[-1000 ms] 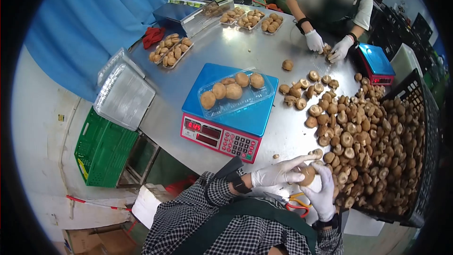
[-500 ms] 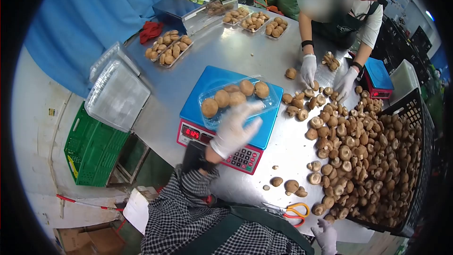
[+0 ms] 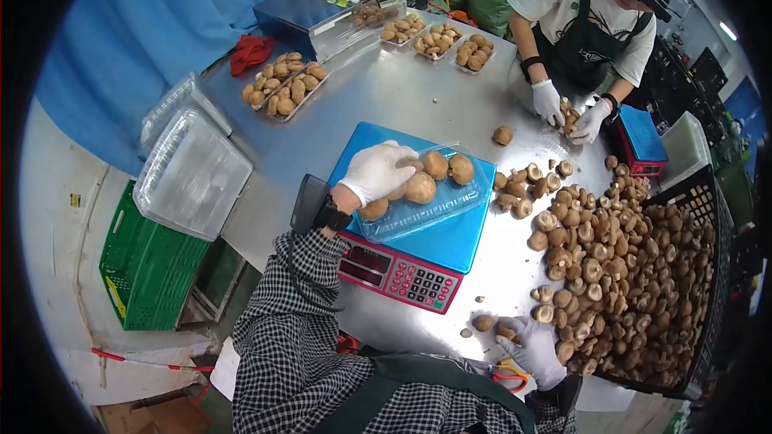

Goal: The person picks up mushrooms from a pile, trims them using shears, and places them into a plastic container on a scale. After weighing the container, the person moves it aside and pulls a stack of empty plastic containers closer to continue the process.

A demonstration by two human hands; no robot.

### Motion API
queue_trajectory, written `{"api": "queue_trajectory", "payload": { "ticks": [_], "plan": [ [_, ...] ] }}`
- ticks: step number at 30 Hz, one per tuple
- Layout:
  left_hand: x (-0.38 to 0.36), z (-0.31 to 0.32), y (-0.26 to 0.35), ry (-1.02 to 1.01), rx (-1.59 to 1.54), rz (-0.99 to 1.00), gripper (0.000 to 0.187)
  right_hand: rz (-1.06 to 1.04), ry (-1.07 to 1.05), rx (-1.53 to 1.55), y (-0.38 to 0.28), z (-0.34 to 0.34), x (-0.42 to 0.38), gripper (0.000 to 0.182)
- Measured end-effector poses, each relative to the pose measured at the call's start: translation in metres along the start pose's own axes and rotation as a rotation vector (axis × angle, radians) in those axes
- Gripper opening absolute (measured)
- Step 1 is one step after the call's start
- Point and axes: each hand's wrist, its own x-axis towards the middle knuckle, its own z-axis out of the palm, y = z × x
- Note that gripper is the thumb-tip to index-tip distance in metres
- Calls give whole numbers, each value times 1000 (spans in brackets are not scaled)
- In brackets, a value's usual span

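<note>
A clear plastic tray [image 3: 418, 223] of brown shiitake mushrooms [image 3: 420, 188] rests on the blue top of a red-framed digital scale [image 3: 462, 251]. My gloved left hand [image 3: 376, 172] reaches over the tray's left side. Its fingers curl down around a mushroom, partly hidden beneath them. At the near edge of the table, my gloved right hand [image 3: 534, 352] has its thumb and fingers around a small shiitake mushroom [image 3: 507, 330]. Another loose mushroom [image 3: 483, 322] lies just left of it. Orange-handled scissors [image 3: 511, 373] are partly covered by my right hand and sleeve.
A large mushroom heap [image 3: 619, 273] spills from a black crate [image 3: 708, 337] on the right. Across the table a co-worker [image 3: 591, 40] handles mushrooms beside a second scale [image 3: 642, 141]. Filled trays [image 3: 293, 98] stand farther back; empty clear trays [image 3: 193, 177] are stacked left.
My left hand has moved from the tray's near edge to over its left side, fingers curled. My right hand has come up onto loose mushrooms. The co-worker's hands have come together around mushrooms.
</note>
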Motion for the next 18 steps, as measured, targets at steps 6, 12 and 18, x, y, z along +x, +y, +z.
{"api": "queue_trajectory", "payload": {
  "ticks": [6, 12, 18],
  "plan": [
    [-3, -8, 2, 320, -168, 97, 25, 47, -25, 31, -1, 8, 1, 37],
    [-46, -1, 102, 404, -370, 319, 28, 153, 132, 336, -12, -2, -18, 51],
    [-119, 127, 221, -221, -522, 807, 40, 387, 459, 1110, -7, 10, -56, 54]
  ]
}}
